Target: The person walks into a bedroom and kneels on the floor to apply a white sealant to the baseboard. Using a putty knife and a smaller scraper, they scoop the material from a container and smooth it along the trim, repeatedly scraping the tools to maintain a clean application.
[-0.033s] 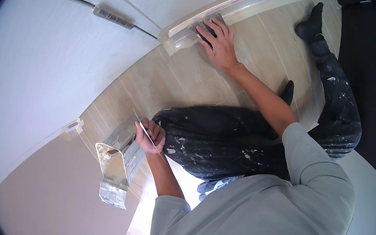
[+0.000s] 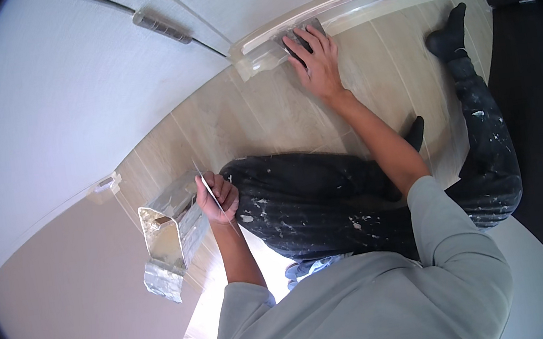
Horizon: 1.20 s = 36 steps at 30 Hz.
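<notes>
Pale wood-plank floor under you, long white skirting board at the far wall, foil-lined plaster tray near left, your right hand, fingers spread flat, pressing a grey trowel blade against the board, your left hand, fingers closed around a thin metal scraper beside the tray.

No visible change, both hands unmoved

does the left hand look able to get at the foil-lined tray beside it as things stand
Probably yes. The left hand is right beside the foil-lined tray on the floor, and nothing lies between them. It already grips a thin flat blade, though, so its fingers are not free.
</notes>
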Available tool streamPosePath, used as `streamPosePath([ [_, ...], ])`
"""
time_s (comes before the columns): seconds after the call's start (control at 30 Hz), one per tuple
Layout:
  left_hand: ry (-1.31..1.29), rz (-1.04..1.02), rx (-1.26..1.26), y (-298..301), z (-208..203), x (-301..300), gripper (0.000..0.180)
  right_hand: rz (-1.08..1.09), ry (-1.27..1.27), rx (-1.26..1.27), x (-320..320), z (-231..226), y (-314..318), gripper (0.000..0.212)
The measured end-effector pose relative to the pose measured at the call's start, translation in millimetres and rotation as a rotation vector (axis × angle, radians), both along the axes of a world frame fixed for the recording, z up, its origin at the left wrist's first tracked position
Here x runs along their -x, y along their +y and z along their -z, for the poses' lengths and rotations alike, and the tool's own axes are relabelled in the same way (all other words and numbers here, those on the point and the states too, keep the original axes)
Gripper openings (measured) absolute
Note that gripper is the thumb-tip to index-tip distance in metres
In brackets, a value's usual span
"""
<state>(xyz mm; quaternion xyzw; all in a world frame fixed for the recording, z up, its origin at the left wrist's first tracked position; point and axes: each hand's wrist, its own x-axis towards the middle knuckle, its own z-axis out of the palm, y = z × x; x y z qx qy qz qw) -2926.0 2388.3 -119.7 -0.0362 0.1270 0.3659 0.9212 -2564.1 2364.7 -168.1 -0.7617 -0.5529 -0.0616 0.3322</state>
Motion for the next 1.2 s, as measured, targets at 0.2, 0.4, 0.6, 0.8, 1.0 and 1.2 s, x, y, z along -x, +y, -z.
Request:
streamPosePath([
  [0.2,0.046,-0.003,0.03,0,0,0,0.041,-0.01,-0.018,0.006,-14,1,4,0.042],
  [0.4,0.066,-0.014,0.044,-1,-2,0,0.04,-0.014,-0.044,0.012,-19,4,5,0.041],
  [0.6,0.088,-0.022,0.055,0,-4,-2,0.039,-0.025,-0.066,0.032,-24,8,1,0.042],
  [0.8,0.081,-0.025,0.035,-1,-2,0,0.039,-0.014,-0.057,0.061,-24,7,-12,0.042],
  [1.0,0.078,-0.026,0.041,0,-5,-3,0.039,-0.017,-0.024,-0.022,-38,-1,-12,0.042],
  [1.2,0.097,-0.03,0.055,0,-6,-2,0.037,-0.03,-0.064,-0.024,-52,0,-10,0.043],
])
